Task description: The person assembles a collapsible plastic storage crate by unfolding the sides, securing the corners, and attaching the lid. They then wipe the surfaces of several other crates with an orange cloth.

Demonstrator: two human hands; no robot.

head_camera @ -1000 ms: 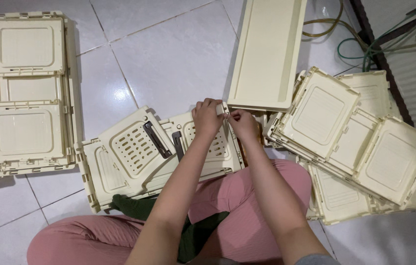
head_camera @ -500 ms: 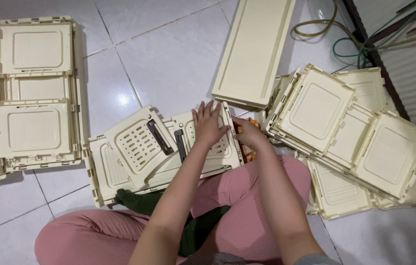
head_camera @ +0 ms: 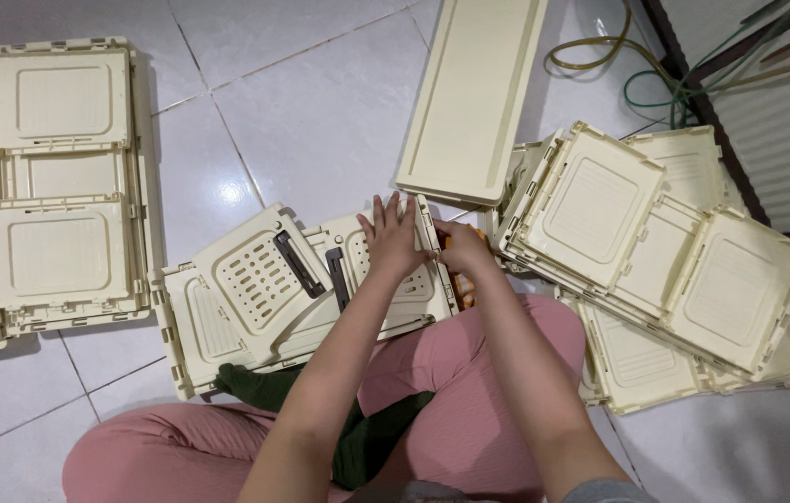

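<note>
Your left hand (head_camera: 393, 237) lay flat and open on the slotted crate panel (head_camera: 395, 270); your right hand (head_camera: 463, 250) gripped its right edge.

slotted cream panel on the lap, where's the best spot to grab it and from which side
Probably its far long edge, from above: the slotted cream panel lies nearly flat, tilted across the person's lap. The left hand presses on its top, the right hand is at its right edge, and that rim is free.

The right hand (head_camera: 463, 250) has dropped beside the crate panel (head_camera: 395, 270).
</note>
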